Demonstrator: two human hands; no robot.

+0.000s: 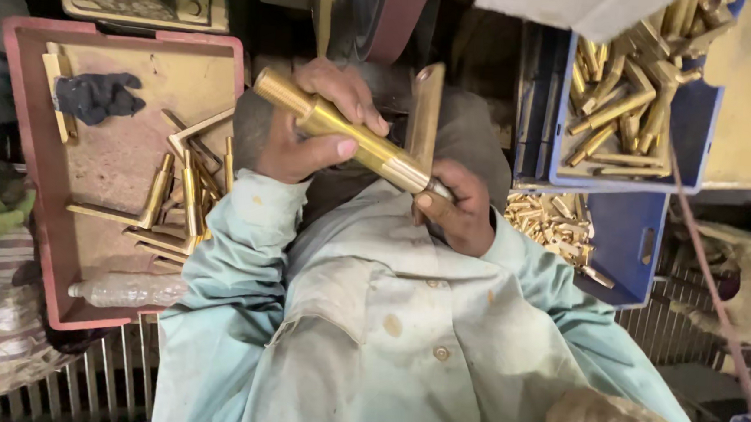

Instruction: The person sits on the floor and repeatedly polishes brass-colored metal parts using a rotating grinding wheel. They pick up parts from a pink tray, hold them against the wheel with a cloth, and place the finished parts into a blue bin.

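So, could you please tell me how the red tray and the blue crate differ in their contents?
The red tray holds a few brass pieces spread flat, plus a dark cloth and a plastic bottle. The blue crate is piled with brass pieces only. Both hold similar brass parts.

- At nine o'clock I see a red tray [22, 172] on a metal grate floor [104, 386].
- At two o'clock, blue crates [626, 231]; dim light overall.
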